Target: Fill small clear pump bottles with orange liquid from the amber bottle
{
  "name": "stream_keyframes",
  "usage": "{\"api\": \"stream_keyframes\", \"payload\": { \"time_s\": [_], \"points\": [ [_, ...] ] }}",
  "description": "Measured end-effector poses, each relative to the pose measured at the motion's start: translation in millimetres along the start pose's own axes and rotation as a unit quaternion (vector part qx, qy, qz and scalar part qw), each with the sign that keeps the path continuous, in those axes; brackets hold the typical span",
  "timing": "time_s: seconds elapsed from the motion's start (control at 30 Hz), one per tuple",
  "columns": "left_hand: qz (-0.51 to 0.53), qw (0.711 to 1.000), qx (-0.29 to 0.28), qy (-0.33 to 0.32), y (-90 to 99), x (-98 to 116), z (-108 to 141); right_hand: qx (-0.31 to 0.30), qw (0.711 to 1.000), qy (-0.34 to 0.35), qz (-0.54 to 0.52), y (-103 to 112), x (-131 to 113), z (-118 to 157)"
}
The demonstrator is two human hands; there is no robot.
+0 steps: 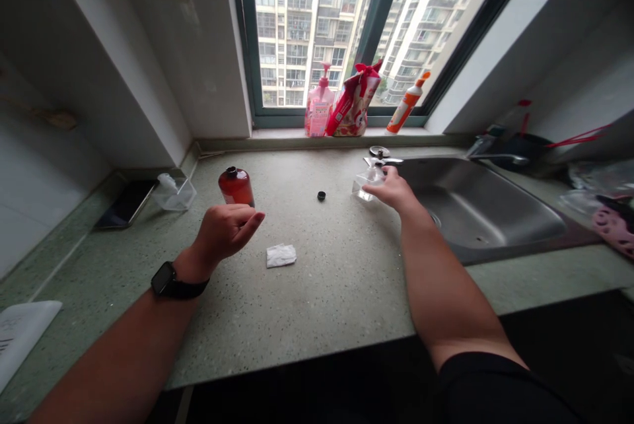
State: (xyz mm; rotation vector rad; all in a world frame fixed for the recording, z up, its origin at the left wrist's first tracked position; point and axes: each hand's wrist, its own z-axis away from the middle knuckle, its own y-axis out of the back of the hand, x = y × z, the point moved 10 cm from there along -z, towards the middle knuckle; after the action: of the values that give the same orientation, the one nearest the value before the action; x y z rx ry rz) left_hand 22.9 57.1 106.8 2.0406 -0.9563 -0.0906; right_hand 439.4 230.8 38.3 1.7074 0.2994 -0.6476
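Note:
My left hand (pixel 228 231), with a black watch on its wrist, is curled closed on the near side of a brown-red bottle (pixel 234 183). The bottle stands upright with its mouth uncovered, and my hand hides its lower part. No object shows in the left fingers. At the sink's left edge my right hand (pixel 391 189) grips a small clear plastic container (pixel 364 185); fingers cover part of it. Between the hands lie a small black cap (pixel 321 196) and a folded white tissue (pixel 281 255).
A phone (pixel 126 203) and another clear container (pixel 176 193) rest at the left. The steel sink (pixel 495 203) and its faucet (pixel 498 156) are on the right. A pink pump bottle (pixel 318 107), a red bag (pixel 354 107) and an orange bottle (pixel 405 107) line the windowsill.

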Motion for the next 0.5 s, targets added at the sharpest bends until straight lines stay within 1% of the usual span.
{"api": "stream_keyframes", "payload": {
  "time_s": [0.07,0.13,0.2,0.27,0.33,0.4,0.5],
  "points": [
    [-0.003,1.000,0.003,0.018,-0.1,-2.8,-0.2,0.023,0.999,0.014,-0.037,7.0,-6.8,1.7],
    [-0.005,1.000,0.001,0.030,-1.0,-4.0,-0.2,0.036,0.994,0.049,-0.092,9.4,-20.5,5.6],
    [-0.011,0.999,0.000,0.037,-1.7,-3.9,0.1,0.022,0.980,0.098,-0.175,2.8,-40.4,12.8],
    [-0.016,0.999,0.002,0.043,-2.2,-3.8,0.4,-0.026,0.951,0.143,-0.274,-13.8,-63.7,23.9],
    [-0.017,0.998,0.013,0.057,-1.9,-5.3,0.7,-0.083,0.917,0.169,-0.353,-36.6,-86.8,39.4],
    [-0.009,0.997,0.027,0.078,-1.6,-8.2,0.7,-0.139,0.890,0.185,-0.393,-61.8,-107.7,58.7],
    [0.012,0.994,0.042,0.098,-3.6,-9.5,0.0,-0.212,0.863,0.212,-0.407,-95.8,-133.6,92.0]
  ]
}}
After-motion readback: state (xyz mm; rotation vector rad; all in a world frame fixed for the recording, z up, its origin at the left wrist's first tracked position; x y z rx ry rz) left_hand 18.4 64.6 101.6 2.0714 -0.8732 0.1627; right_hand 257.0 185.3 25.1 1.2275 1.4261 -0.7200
